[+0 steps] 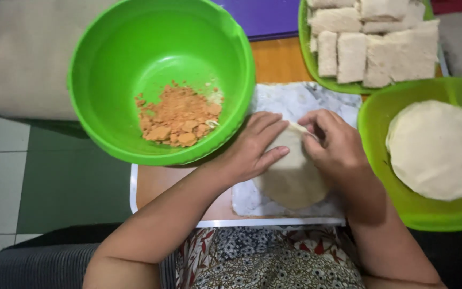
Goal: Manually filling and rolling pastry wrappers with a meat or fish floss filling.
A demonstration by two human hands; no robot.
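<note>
Folding is under way at the far edge of a thin, pale round wrapper (294, 179), which lies flat on a marbled grey-white board (295, 101) set on the small wooden desk (159, 182), just in front of the person's lap. The left hand (252, 147) is spread over the wrapper's left side, fingers extended and pressed flat, apparently so that the soft sheet is kept from sliding; nothing is enclosed by it. The right hand (332, 142) is curled at the wrapper's top edge, its grip closed to a pinch on a small lifted flap of the dough.

A deep, glossy green plastic bowl (108, 59) is kept just beside the left hand, and crumbly orange-brown filling (180, 115) is heaped on its bottom, within easy reach. To the right, a shallower green dish (375, 115) carries a stack of matt, floury round wrappers (437, 147), close to the right wrist. At the far side, a green tray (305, 37) is packed with pale rectangular folded parcels (380, 45) laid side by side. A patterned cloth (274, 262) is seen over the lap.
</note>
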